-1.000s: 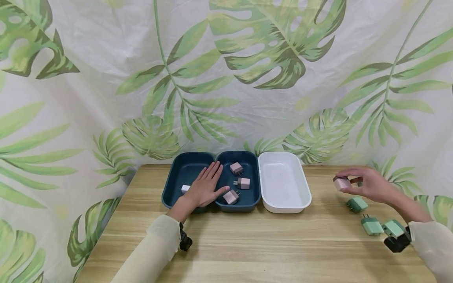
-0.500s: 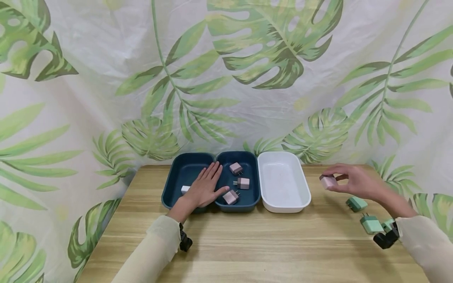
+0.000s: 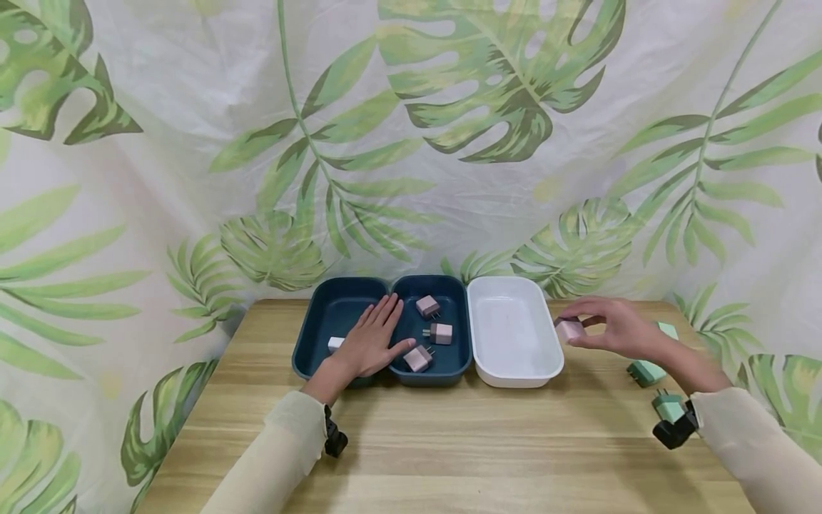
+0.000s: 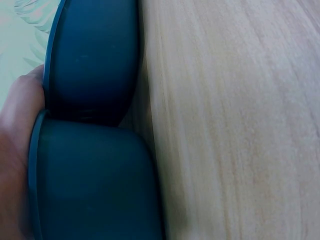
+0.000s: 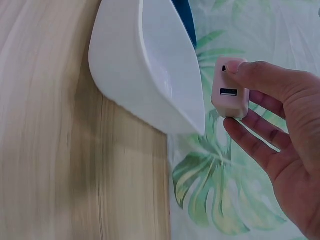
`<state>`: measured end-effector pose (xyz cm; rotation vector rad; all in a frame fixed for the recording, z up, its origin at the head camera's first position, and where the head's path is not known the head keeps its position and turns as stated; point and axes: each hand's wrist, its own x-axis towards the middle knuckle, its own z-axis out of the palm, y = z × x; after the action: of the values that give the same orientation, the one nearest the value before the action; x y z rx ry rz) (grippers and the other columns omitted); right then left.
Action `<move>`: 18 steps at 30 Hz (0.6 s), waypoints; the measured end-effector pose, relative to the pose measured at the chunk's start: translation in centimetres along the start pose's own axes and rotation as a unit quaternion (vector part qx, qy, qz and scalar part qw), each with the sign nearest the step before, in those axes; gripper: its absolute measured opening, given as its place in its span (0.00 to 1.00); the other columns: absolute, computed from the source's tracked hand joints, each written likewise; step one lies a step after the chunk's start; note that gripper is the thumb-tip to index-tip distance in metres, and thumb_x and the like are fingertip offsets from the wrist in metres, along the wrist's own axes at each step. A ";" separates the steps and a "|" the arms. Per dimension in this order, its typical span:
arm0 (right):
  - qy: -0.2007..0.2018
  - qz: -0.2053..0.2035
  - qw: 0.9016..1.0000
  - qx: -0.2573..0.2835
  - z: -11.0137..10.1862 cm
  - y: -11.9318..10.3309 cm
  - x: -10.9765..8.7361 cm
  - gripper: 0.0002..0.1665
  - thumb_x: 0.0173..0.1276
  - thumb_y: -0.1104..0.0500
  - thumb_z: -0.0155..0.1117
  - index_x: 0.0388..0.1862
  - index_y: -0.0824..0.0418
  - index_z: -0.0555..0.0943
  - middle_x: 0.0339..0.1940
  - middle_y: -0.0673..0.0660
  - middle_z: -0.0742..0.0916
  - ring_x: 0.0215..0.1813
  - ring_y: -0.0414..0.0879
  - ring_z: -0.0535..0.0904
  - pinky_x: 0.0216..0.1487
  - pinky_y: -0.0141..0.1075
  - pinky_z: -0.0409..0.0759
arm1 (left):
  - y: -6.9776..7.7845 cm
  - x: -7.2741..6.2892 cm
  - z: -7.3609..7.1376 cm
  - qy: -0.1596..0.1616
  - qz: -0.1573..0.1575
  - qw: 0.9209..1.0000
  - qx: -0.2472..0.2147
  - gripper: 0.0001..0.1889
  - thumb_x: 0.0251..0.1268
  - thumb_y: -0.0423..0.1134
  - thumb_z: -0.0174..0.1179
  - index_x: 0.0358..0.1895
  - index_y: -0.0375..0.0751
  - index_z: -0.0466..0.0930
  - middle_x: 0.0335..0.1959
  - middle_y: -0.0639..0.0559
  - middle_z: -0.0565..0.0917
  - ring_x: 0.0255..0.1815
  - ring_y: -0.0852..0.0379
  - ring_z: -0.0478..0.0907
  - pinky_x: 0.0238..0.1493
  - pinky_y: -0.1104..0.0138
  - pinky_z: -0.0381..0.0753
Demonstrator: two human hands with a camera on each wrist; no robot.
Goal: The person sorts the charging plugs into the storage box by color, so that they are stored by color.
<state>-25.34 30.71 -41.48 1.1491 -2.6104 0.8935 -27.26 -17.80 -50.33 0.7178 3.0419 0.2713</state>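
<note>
My right hand (image 3: 613, 328) pinches a pink USB charger (image 3: 569, 330) between thumb and fingers, in the air at the right rim of the white tray (image 3: 516, 382). Two USB ports show on that charger's face in the right wrist view. My left hand (image 3: 369, 339) lies with straight fingers across the adjoining rims of the left navy tray (image 3: 343, 285) and the middle navy tray (image 3: 432, 380). Several pink chargers (image 3: 441, 333) lie in the middle tray. A white charger (image 3: 335, 344) is in the left tray, partly hidden by my left hand.
Several green chargers (image 3: 647, 373) lie on the wooden table (image 3: 449, 450) at the right, some partly covered by my right arm. A leaf-patterned cloth (image 3: 411, 178) hangs behind the table. The trays stand side by side along its back edge.
My right hand has moved left with the pink charger, from above the green chargers to the white tray's right rim. The left hand has stayed in place.
</note>
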 end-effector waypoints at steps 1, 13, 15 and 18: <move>-0.001 0.001 1.000 0.006 0.2 -0.1 0.1 0.24 0.58 0.67 0.84 0.55 0.63 0.90 0.54 0.60 0.90 0.53 0.56 0.87 0.44 0.44 0.91 | 0.0 0.0 0.0 -0.001 -0.001 1.000 0.002 0.50 0.79 0.74 0.39 0.88 0.41 0.42 0.89 0.43 0.42 0.90 0.45 0.37 0.86 0.46 0.42; -0.004 -0.032 0.999 0.018 2.0 -0.6 1.6 0.24 0.57 0.67 0.85 0.53 0.60 0.91 0.54 0.58 0.91 0.53 0.53 0.87 0.45 0.42 0.91 | 0.0 0.0 0.0 -0.004 -0.002 1.000 0.007 0.51 0.78 0.75 0.37 0.88 0.41 0.42 0.90 0.45 0.41 0.90 0.45 0.36 0.87 0.47 0.42; -0.005 -0.040 0.999 0.024 2.2 -0.8 1.9 0.23 0.57 0.67 0.85 0.53 0.60 0.91 0.54 0.57 0.91 0.53 0.52 0.87 0.45 0.42 0.91 | 0.0 0.0 0.0 -0.004 -0.002 1.000 0.007 0.51 0.78 0.75 0.37 0.88 0.41 0.42 0.90 0.45 0.41 0.90 0.45 0.37 0.86 0.47 0.42; -0.006 -0.050 0.998 0.038 2.5 -1.2 2.4 0.23 0.57 0.66 0.85 0.53 0.60 0.90 0.53 0.55 0.91 0.52 0.51 0.88 0.45 0.43 0.91 | 0.1 0.0 0.0 -0.003 -0.002 1.000 0.008 0.51 0.78 0.75 0.37 0.88 0.40 0.42 0.89 0.44 0.41 0.90 0.45 0.37 0.86 0.46 0.43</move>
<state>-25.95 27.12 -42.12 1.2950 -2.5219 0.9745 -27.24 -17.75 -50.30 0.7110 3.0426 0.2441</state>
